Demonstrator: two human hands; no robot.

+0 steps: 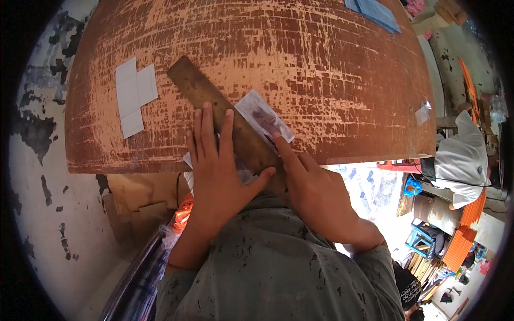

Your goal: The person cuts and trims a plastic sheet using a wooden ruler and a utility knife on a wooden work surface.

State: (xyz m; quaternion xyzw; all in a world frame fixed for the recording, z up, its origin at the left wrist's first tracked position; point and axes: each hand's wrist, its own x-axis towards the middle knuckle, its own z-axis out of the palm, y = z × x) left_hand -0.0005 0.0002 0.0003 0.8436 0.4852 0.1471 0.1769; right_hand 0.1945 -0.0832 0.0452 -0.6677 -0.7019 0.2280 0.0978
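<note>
A worn, brownish flat ruler (190,80) lies slantwise on the scratched reddish-brown table (348,107). Across its lower part rests my left hand (217,171), fingers stretched out and pressing down, thumb apart. Beneath the ruler, a white sheet with a dark grey print (262,112) shows along its right edge; more pale sheet peeks out under my left hand. My right hand (316,192) is closed beside the ruler's right edge, index finger pointing down at the sheet. A thin dark sliver shows at its fingertip, but what it grips is hidden.
White paper pieces (128,96) lie at the left of the table. Blue folded sheets (375,15) sit at the far right, with a small clear plastic scrap (423,113) near the right edge. Beyond it, a person in a white shirt (460,160) bends near orange strips (463,241).
</note>
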